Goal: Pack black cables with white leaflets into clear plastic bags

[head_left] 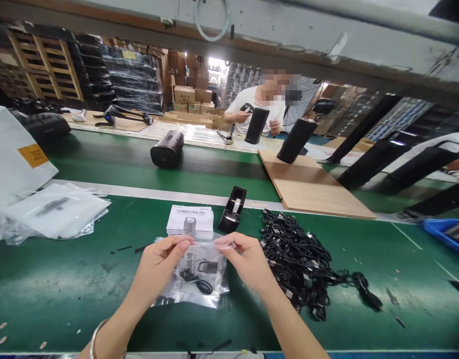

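Note:
A clear plastic bag is held by its top edge between my two hands. Through its film show a printed leaflet and a coiled black cable. My left hand pinches the upper left of the bag, thumb against fingers. At the upper right, my right hand pinches the film the same way. More clear bags seem to lie under this one. Just beyond my hands sits a stack of printed booklets, with a black tape dispenser beside it. To the right spreads a pile of black cables.
Clear bags lie at the left. On the green belt beyond stand a black speaker and a wooden board bearing another speaker. A person works across the table. A blue bin is at the right.

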A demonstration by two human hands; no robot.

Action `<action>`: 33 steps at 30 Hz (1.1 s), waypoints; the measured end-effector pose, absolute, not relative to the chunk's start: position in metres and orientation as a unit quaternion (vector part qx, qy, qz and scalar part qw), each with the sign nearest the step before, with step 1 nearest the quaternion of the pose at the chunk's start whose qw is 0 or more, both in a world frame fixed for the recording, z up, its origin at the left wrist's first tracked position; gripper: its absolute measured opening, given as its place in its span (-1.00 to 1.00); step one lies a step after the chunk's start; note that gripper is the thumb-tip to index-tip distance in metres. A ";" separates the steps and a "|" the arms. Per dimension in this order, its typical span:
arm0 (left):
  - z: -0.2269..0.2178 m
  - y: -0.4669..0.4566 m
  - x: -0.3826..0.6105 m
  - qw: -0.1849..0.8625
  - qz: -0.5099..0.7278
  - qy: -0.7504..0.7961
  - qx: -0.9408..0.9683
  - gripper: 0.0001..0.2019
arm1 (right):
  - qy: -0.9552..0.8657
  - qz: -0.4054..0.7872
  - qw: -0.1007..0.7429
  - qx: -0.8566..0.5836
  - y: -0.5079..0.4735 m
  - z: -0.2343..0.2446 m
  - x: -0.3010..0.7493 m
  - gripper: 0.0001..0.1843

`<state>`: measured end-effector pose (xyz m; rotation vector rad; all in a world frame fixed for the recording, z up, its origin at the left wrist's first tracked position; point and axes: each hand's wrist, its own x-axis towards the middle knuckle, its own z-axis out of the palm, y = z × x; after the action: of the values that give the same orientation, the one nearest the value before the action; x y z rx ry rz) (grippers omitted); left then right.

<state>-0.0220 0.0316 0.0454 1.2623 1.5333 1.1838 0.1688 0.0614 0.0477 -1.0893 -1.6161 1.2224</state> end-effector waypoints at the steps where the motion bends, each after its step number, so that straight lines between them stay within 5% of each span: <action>1: 0.046 0.032 -0.024 0.427 0.466 0.601 0.490 -0.78 | -0.648 0.477 0.411 -0.429 0.062 0.047 0.170 -0.83; 7: 0.059 0.031 -0.025 0.583 0.514 0.510 0.370 -0.55 | -0.717 0.401 0.428 -0.377 0.063 0.047 0.175 -0.60; 13: 0.048 0.031 -0.015 0.539 0.407 0.575 0.462 -0.66 | -0.696 0.414 0.417 -0.413 0.058 0.045 0.176 -0.68; 20: 0.028 0.030 -0.015 0.483 0.478 0.588 0.440 -0.71 | -0.538 0.332 0.453 -0.629 0.090 0.038 0.183 -0.63; 27: 0.025 0.027 -0.014 0.476 0.501 0.589 0.419 -0.70 | -0.491 0.451 0.444 -0.598 0.114 0.040 0.165 -0.66; 33: 0.026 0.027 -0.015 0.477 0.495 0.590 0.423 -0.67 | -0.532 0.401 0.451 -0.595 0.097 0.034 0.156 -0.71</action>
<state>-0.0154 0.0265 0.0257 1.0331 1.4424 1.2094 0.1561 0.0969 0.0335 -1.4697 -1.3140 0.9908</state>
